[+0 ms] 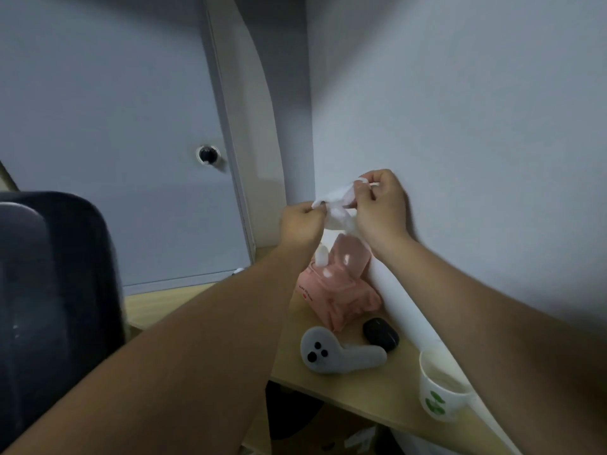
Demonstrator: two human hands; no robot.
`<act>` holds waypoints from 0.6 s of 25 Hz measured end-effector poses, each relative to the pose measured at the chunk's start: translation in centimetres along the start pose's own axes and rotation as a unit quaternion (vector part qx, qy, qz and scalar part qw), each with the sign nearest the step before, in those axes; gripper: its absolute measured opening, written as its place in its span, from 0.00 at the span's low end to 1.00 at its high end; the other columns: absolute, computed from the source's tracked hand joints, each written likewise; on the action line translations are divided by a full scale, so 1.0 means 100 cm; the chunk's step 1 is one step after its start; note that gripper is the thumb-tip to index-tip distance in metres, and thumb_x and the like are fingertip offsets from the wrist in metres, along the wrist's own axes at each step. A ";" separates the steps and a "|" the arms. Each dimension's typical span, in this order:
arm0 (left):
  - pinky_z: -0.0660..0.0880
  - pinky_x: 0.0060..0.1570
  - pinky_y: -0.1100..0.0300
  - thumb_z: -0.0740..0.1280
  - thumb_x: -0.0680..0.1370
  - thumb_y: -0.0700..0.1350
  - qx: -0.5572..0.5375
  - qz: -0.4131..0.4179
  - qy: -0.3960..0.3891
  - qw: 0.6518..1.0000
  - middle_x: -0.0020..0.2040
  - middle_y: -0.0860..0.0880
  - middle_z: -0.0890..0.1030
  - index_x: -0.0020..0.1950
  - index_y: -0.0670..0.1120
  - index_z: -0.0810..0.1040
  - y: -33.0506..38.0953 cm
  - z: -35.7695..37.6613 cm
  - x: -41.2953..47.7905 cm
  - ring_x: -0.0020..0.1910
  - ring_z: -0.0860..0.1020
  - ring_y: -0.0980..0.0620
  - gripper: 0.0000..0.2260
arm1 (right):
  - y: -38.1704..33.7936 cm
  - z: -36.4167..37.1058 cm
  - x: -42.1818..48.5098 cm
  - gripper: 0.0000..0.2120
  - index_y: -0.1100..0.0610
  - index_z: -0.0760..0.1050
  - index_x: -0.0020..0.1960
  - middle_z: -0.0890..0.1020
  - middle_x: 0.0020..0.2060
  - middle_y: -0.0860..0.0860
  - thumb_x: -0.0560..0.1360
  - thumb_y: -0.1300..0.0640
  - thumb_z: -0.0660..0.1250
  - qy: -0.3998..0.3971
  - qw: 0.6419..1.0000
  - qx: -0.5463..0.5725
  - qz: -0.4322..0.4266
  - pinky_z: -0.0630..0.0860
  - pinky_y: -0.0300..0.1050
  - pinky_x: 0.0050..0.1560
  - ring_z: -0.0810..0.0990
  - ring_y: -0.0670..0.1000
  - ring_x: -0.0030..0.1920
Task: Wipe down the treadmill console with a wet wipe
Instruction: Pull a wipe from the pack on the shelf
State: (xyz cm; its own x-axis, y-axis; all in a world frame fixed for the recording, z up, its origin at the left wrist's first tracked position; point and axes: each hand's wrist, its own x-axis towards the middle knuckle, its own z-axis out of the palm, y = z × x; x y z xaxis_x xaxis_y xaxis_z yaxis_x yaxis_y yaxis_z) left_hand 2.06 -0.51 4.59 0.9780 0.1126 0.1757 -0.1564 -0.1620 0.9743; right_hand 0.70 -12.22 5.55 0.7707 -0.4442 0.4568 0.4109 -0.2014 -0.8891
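Observation:
Both my hands are raised above a wooden shelf point(358, 392), holding a crumpled white wet wipe point(338, 205) between them. My left hand point(300, 224) pinches its left end. My right hand point(381, 205) pinches its upper right part with curled fingers. Directly below sits a pink wet-wipe pack point(335, 287), with another white wipe sticking up from its opening. A dark, rounded shape point(56, 290) fills the left edge; I cannot tell what it is.
On the shelf lie a grey plush toy point(331, 353), a small black case point(381, 333) and a white cup point(440, 392) with a green print. A white wall rises right behind the shelf. A closed door point(131, 159) stands at the left. Dark items sit under the shelf.

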 end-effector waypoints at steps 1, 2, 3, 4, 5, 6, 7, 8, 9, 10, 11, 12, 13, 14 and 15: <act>0.67 0.36 0.60 0.67 0.78 0.39 -0.052 -0.010 0.001 0.999 0.36 0.44 0.72 0.38 0.43 0.76 0.012 -0.001 -0.010 0.35 0.69 0.50 0.08 | -0.017 -0.007 -0.002 0.02 0.57 0.72 0.49 0.80 0.35 0.52 0.79 0.61 0.61 0.017 1.000 0.019 0.002 0.78 0.42 0.36 0.80 0.45 0.32; 0.70 0.36 0.59 0.69 0.77 0.38 -0.105 -0.023 -0.002 0.994 0.37 0.44 0.74 0.39 0.43 0.76 0.024 -0.004 -0.023 0.35 0.71 0.50 0.07 | -0.034 -0.015 -0.004 0.03 0.58 0.71 0.50 0.78 0.33 0.51 0.80 0.61 0.59 0.028 0.999 0.042 0.004 0.79 0.43 0.32 0.77 0.44 0.28; 0.73 0.36 0.59 0.70 0.76 0.37 -0.158 -0.033 -0.009 0.987 0.36 0.44 0.76 0.40 0.43 0.75 0.037 -0.007 -0.038 0.34 0.74 0.50 0.07 | -0.053 -0.024 -0.008 0.03 0.58 0.71 0.51 0.76 0.32 0.51 0.81 0.61 0.59 0.033 0.998 0.058 0.005 0.78 0.43 0.27 0.76 0.45 0.26; 0.76 0.35 0.60 0.70 0.76 0.36 -0.210 -0.042 -0.024 0.977 0.35 0.45 0.78 0.39 0.43 0.73 0.050 -0.011 -0.054 0.32 0.76 0.51 0.09 | -0.071 -0.034 -0.012 0.03 0.58 0.70 0.51 0.75 0.31 0.51 0.81 0.61 0.58 0.038 0.997 0.066 0.001 0.76 0.42 0.24 0.75 0.45 0.25; 0.77 0.33 0.61 0.69 0.77 0.35 -0.255 -0.047 -0.044 0.965 0.33 0.47 0.79 0.38 0.44 0.72 0.062 -0.017 -0.069 0.29 0.77 0.53 0.11 | -0.089 -0.043 -0.019 0.03 0.57 0.71 0.50 0.75 0.31 0.51 0.81 0.61 0.59 0.041 0.997 0.065 -0.003 0.74 0.41 0.24 0.75 0.45 0.26; 0.77 0.31 0.62 0.69 0.78 0.35 -0.288 -0.047 -0.069 0.954 0.31 0.49 0.79 0.37 0.45 0.71 0.072 -0.024 -0.085 0.27 0.77 0.55 0.12 | -0.104 -0.053 -0.025 0.03 0.56 0.72 0.49 0.76 0.33 0.50 0.80 0.60 0.60 0.045 0.997 0.059 -0.008 0.74 0.41 0.25 0.76 0.45 0.29; 0.76 0.31 0.62 0.68 0.78 0.35 -0.303 -0.044 -0.095 0.947 0.30 0.50 0.79 0.37 0.45 0.71 0.082 -0.031 -0.100 0.26 0.76 0.55 0.13 | -0.117 -0.062 -0.033 0.03 0.54 0.73 0.48 0.77 0.35 0.49 0.79 0.58 0.61 0.048 0.997 0.055 -0.002 0.77 0.42 0.28 0.77 0.46 0.33; 0.76 0.31 0.61 0.67 0.79 0.35 -0.307 -0.035 -0.119 0.943 0.31 0.50 0.79 0.38 0.45 0.72 0.092 -0.039 -0.113 0.26 0.76 0.55 0.12 | -0.128 -0.069 -0.039 0.03 0.52 0.74 0.46 0.79 0.38 0.49 0.77 0.55 0.63 0.048 0.997 0.061 0.014 0.80 0.45 0.34 0.79 0.48 0.38; 0.76 0.33 0.61 0.66 0.79 0.35 -0.307 -0.019 -0.142 0.941 0.32 0.50 0.79 0.40 0.45 0.73 0.102 -0.050 -0.128 0.27 0.76 0.55 0.10 | -0.142 -0.074 -0.049 0.03 0.49 0.75 0.46 0.81 0.42 0.50 0.75 0.51 0.64 0.042 0.995 0.077 0.042 0.82 0.50 0.39 0.81 0.51 0.42; 0.77 0.36 0.60 0.64 0.80 0.35 -0.308 -0.006 -0.159 0.938 0.33 0.50 0.80 0.42 0.45 0.73 0.109 -0.064 -0.144 0.28 0.77 0.55 0.09 | -0.152 -0.076 -0.060 0.04 0.48 0.75 0.46 0.82 0.45 0.52 0.74 0.50 0.64 0.038 0.992 0.102 0.067 0.82 0.54 0.44 0.82 0.54 0.45; 0.77 0.40 0.59 0.62 0.80 0.35 -0.313 0.003 -0.175 0.934 0.34 0.50 0.80 0.44 0.45 0.74 0.115 -0.081 -0.156 0.30 0.78 0.54 0.08 | -0.165 -0.075 -0.074 0.03 0.49 0.75 0.46 0.82 0.46 0.53 0.75 0.51 0.63 0.035 0.989 0.121 0.077 0.81 0.53 0.45 0.82 0.55 0.45; 0.76 0.45 0.57 0.60 0.81 0.35 -0.321 0.004 -0.188 0.928 0.35 0.50 0.81 0.45 0.44 0.74 0.120 -0.099 -0.167 0.34 0.79 0.52 0.08 | -0.177 -0.072 -0.088 0.03 0.49 0.74 0.46 0.81 0.45 0.53 0.77 0.53 0.62 0.027 0.990 0.122 0.065 0.79 0.50 0.42 0.80 0.54 0.42; 0.75 0.51 0.54 0.59 0.81 0.37 -0.329 -0.002 -0.196 0.924 0.39 0.47 0.82 0.48 0.43 0.76 0.124 -0.119 -0.176 0.40 0.81 0.48 0.07 | -0.188 -0.066 -0.104 0.04 0.49 0.73 0.45 0.79 0.42 0.52 0.79 0.55 0.62 0.009 0.994 0.099 0.035 0.75 0.47 0.38 0.77 0.53 0.38; 0.73 0.57 0.52 0.59 0.81 0.41 -0.333 -0.014 -0.200 0.921 0.45 0.44 0.84 0.53 0.42 0.78 0.127 -0.139 -0.185 0.48 0.81 0.44 0.09 | -0.197 -0.059 -0.118 0.05 0.49 0.72 0.45 0.78 0.39 0.51 0.80 0.55 0.62 -0.019 0.997 0.075 -0.003 0.71 0.46 0.36 0.74 0.52 0.35; 0.73 0.59 0.49 0.58 0.82 0.46 -0.332 -0.033 -0.198 0.922 0.52 0.42 0.84 0.57 0.41 0.79 0.130 -0.157 -0.193 0.55 0.80 0.41 0.14 | -0.208 -0.051 -0.134 0.06 0.48 0.71 0.44 0.77 0.37 0.50 0.80 0.55 0.62 -0.052 0.996 0.057 -0.040 0.69 0.44 0.34 0.73 0.51 0.34</act>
State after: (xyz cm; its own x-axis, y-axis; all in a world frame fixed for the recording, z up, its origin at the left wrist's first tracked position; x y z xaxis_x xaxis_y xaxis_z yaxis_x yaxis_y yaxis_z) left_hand -21.03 10.56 16.10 0.9415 -0.2869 0.1767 -0.0172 0.4827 0.8756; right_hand -20.63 -6.50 17.82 0.7768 -0.3361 0.5326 0.5220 -0.1294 -0.8431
